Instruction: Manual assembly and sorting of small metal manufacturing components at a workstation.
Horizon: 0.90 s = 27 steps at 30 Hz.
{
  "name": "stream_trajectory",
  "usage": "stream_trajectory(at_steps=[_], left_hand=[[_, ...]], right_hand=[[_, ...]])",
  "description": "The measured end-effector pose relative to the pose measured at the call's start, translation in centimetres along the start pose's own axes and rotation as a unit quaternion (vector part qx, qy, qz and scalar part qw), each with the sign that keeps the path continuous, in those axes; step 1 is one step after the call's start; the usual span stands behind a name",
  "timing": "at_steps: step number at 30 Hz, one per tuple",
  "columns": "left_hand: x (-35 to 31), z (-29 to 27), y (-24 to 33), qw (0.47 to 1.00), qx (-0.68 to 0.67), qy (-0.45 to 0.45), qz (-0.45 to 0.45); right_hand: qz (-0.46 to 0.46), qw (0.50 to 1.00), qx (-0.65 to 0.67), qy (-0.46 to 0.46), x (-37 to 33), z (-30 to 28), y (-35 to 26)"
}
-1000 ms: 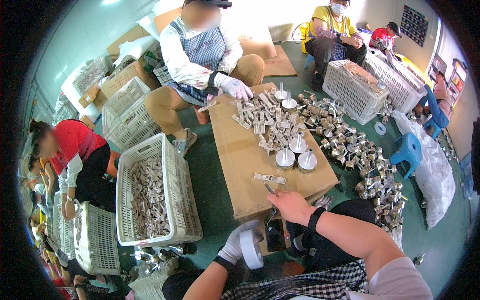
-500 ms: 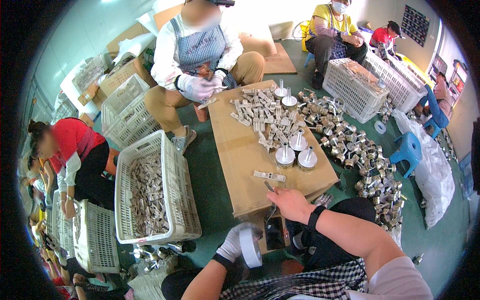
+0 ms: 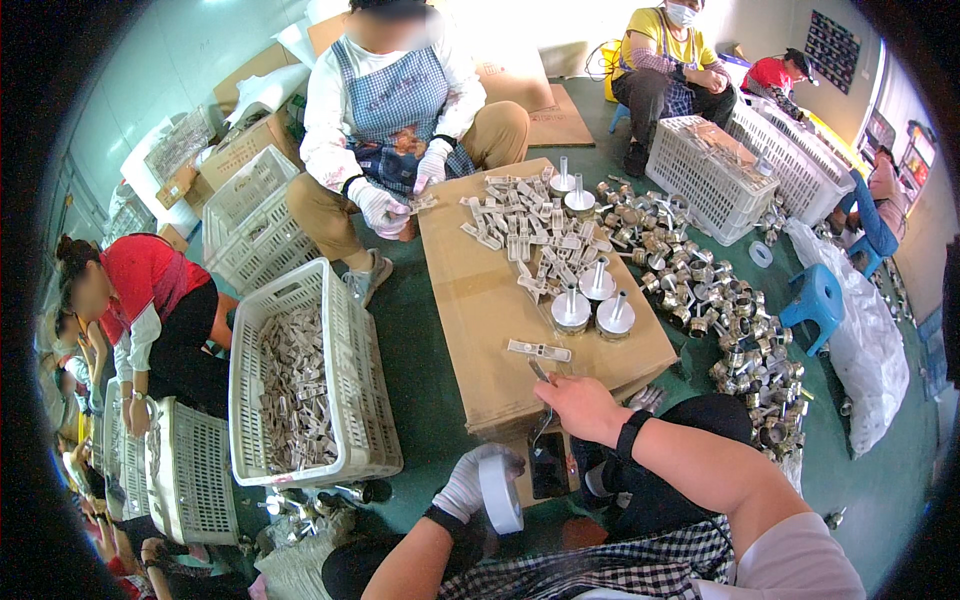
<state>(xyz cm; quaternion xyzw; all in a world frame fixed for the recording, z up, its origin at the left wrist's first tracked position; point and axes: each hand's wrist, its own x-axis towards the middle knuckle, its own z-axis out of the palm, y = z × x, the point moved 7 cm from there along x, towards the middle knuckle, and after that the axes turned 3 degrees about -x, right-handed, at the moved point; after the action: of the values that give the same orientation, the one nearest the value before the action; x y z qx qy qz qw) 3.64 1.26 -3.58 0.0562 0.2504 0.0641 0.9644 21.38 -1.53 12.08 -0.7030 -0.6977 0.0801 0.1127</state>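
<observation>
My gloved left hand (image 3: 463, 486) is closed around a white ring-shaped roll (image 3: 503, 496) that looks like tape, held low beside the cardboard box (image 3: 470, 350). At the box's near edge my bare right hand (image 3: 583, 407) is closed on a thin dark metal tool (image 3: 540, 373); its tip points away from me over the top, and its kind is unclear. Just beyond that tip lies a single pale clip-like part (image 3: 539, 350). Farther back are a heap of similar clip-like parts (image 3: 520, 225) and several round metal pieces with upright stems (image 3: 615, 318).
A white crate (image 3: 385, 440) full of pale parts stands to the left. Many metal fittings (image 3: 720, 290) cover the floor on the right, near a blue stool (image 3: 815, 305). Across the box sits a co-worker (image 3: 400, 110) in a checked apron; another person (image 3: 165, 300) bends at the left.
The co-worker across the box has lowered their gloved hands and moved them apart, one holding a pale part by the box's edge. My own hands stay put.
</observation>
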Motion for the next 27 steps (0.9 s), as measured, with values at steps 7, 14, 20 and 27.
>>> stream_trajectory(at_steps=[7, 14, 20, 27], left_hand=[[-0.3, -0.3, 0.4, 0.992, 0.114, -0.028, 0.042], [-0.9, 0.4, 0.7, 0.982, 0.165, 0.001, 0.086], [-0.9, 0.1, 0.9, 0.974, 0.193, 0.037, 0.109], [-1.0, 0.9, 0.7, 0.972, 0.192, 0.072, 0.117]], right_hand=[[-0.011, 1.000, -0.010, -0.004, 0.2, 0.3, -0.2], [0.001, 1.000, -0.009, -0.026, 0.2, 0.3, -0.1], [-0.003, 1.000, -0.011, -0.015, 0.3, -0.1, -0.4], [-0.004, 1.000, -0.011, -0.011, 0.1, -0.1, -0.1]])
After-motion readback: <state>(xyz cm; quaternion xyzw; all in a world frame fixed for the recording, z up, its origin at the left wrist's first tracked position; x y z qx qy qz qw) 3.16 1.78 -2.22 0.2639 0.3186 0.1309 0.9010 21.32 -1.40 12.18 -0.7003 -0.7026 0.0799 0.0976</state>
